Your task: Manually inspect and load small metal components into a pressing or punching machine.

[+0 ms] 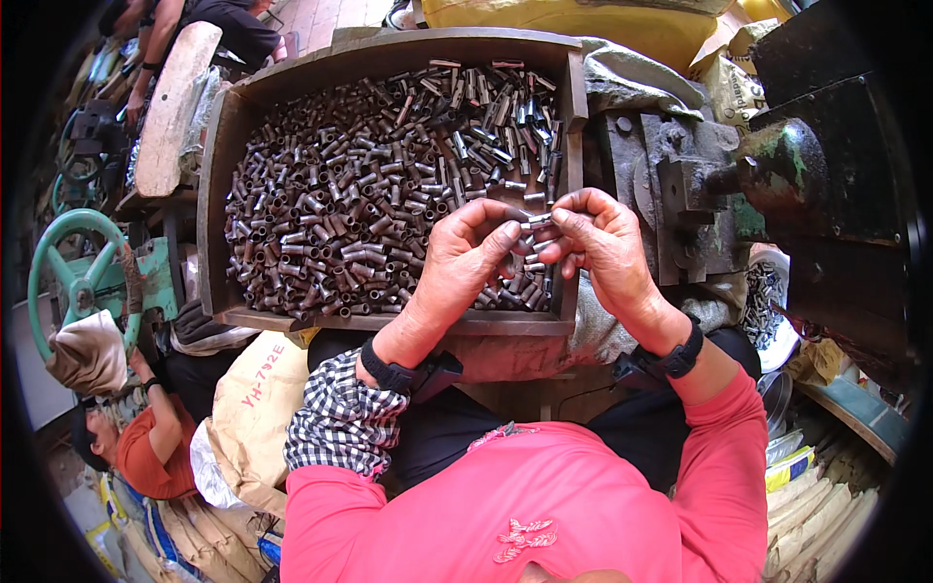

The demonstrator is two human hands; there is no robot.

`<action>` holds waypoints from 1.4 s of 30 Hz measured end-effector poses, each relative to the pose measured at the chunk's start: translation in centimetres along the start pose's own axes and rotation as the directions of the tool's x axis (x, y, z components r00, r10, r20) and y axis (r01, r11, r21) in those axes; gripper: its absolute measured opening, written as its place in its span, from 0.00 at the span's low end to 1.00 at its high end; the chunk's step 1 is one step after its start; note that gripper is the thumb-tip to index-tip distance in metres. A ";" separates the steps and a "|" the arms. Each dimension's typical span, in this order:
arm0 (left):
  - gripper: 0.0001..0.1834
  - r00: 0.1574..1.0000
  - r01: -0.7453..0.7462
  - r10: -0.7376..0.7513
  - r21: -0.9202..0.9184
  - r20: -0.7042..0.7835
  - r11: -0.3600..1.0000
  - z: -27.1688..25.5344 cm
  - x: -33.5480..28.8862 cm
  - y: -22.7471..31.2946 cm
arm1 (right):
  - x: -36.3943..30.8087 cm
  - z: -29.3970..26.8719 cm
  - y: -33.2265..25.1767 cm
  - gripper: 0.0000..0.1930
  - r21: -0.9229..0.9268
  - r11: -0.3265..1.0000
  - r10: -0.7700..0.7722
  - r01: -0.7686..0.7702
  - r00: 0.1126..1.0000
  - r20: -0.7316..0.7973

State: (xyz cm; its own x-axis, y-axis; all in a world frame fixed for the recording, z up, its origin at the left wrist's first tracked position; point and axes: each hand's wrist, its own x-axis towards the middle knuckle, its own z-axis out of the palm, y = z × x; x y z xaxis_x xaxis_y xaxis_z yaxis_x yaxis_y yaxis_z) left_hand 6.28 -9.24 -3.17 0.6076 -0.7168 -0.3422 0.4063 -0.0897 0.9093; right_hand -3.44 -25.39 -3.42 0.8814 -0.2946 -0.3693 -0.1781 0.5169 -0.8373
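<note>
Metal, to judge by its grey shine, makes up the small bright piece held between the left hand and the right hand, over the right-hand part of a wooden tray. It looks light and stiff, unlikely to bend or chip under finger pressure, though its smooth side may slip if there is oil on it. Being so short, it seems best taken near its ends, between thumb and forefinger. The grip is much like that: each hand pinches with thumb and forefinger, one from either side. Whether they share one piece or bring two together, the fingertips hide. The other fingers curl underneath; I cannot tell whether they keep anything more in the palms.

The tray has raised walls and bears a deep heap of short, dark tubes, lying at all angles, many with their open ends showing. Toward its upper right corner lie slimmer, shinier pieces, some pointing roughly the same way, and a few bright ones sit close by the hands. At the right, below a heavy dark machine, a white basin holds loose silvery pieces. To the left stands a tan sack; its contents are out of sight.
</note>
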 end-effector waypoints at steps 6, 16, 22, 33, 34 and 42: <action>0.11 0.999 -0.032 0.032 -0.006 -0.035 0.999 0.2 0.1 -0.3 | 0.0 0.0 0.0 0.10 0.019 0.998 0.051 -0.052 0.998 0.037; 0.10 0.995 -0.072 0.078 0.096 -0.060 0.993 0.3 0.0 -0.7 | -0.4 0.0 -0.1 0.08 0.123 0.981 0.144 -0.153 0.987 0.079; 0.10 0.998 -0.060 0.060 0.138 0.003 0.989 0.7 -0.7 0.5 | -0.1 -0.5 -0.3 0.06 0.208 0.954 0.183 -0.216 0.969 0.168; 0.22 0.893 -0.002 0.006 -0.009 0.451 1.000 -0.8 -1.3 1.8 | -1.0 -0.1 -1.1 0.06 0.122 0.908 0.292 -0.402 0.812 0.506; 0.23 0.871 0.001 -0.030 0.060 0.490 0.998 -1.0 -1.1 1.9 | -0.6 0.0 -1.3 0.06 -0.014 0.933 0.326 -0.361 0.825 0.461; 0.15 0.997 0.071 -0.072 -0.036 -0.040 0.997 -3.2 0.4 2.1 | 3.5 1.3 -1.2 0.05 -0.835 -0.163 -0.436 0.525 0.721 0.539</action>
State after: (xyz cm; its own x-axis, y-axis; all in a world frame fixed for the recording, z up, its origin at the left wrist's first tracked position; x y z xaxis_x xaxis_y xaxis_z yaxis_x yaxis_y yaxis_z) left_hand 9.54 -7.48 -2.19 0.6038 -0.6799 -0.4161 0.4726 -0.1151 0.8737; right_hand 0.46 -26.01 -3.20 0.9489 -0.0048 0.3154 0.1263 -0.9104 -0.3940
